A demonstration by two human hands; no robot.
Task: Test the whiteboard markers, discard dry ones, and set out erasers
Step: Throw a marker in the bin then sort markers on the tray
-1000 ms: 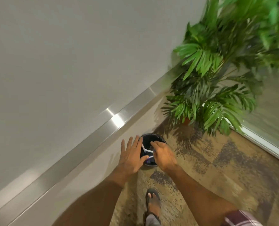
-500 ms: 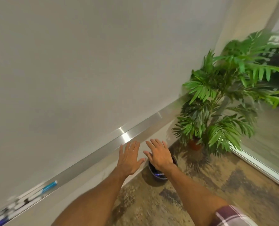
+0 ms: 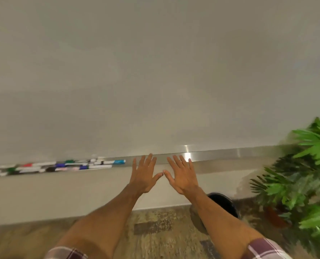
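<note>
My left hand [image 3: 145,175] and right hand [image 3: 181,176] are spread wide, empty; next I should reach left for the markers [image 3: 61,166] to test another.

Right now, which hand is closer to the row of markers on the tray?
Left. The left hand hovers open just right of the markers; the right hand is farther right, thumbs nearly touching.

Pale grey-white wall [image 3: 155,71] fills the upper view. Brushed metal ledge [image 3: 230,153] runs along its base, one bright glint on it. Below the ledge, plain beige wall band [image 3: 61,195]. Mottled brown carpet [image 3: 155,230] underfoot. Green potted palm [image 3: 305,184] right of the ledge.
</note>
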